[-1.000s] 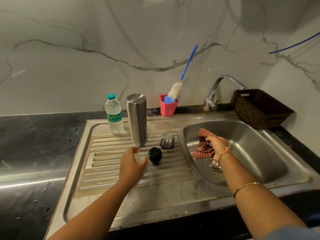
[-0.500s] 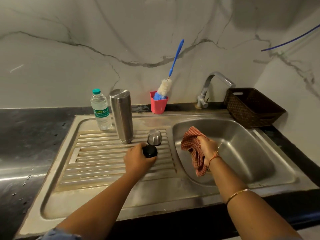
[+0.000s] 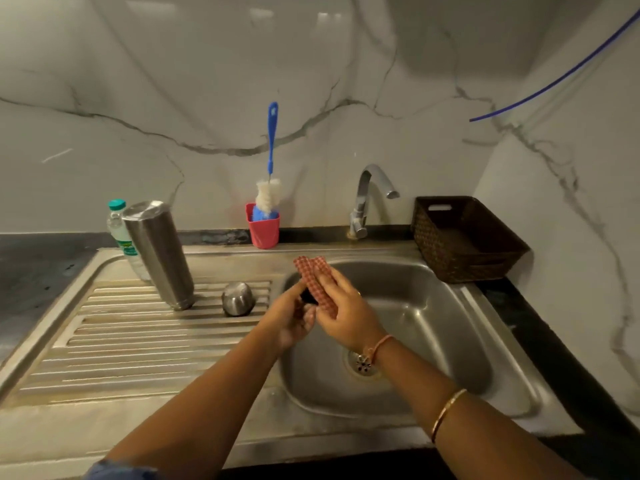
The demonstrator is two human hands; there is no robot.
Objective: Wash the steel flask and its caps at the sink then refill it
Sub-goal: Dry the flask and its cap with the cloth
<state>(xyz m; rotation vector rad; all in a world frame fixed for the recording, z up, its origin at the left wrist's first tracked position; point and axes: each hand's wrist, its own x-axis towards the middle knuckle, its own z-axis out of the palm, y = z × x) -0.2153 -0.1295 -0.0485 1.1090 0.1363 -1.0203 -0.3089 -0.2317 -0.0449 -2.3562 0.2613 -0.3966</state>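
Cap-wiping, seemingly: left hand (image 3: 291, 322) fingers gripped the small black round cap (image 3: 309, 298) (mostly hidden), right hand (image 3: 346, 315) fingers clasped red checked cloth (image 3: 311, 271) over it; next it needed turning.

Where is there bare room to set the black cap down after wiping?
Bare: the drainboard ribs in front of the steel flask and steel cap; also the basin floor right of the drain. Crowded: the back left, where the water bottle stands behind the flask, and the basin's left rim, where the left hand holds the black cap against the right hand's cloth.
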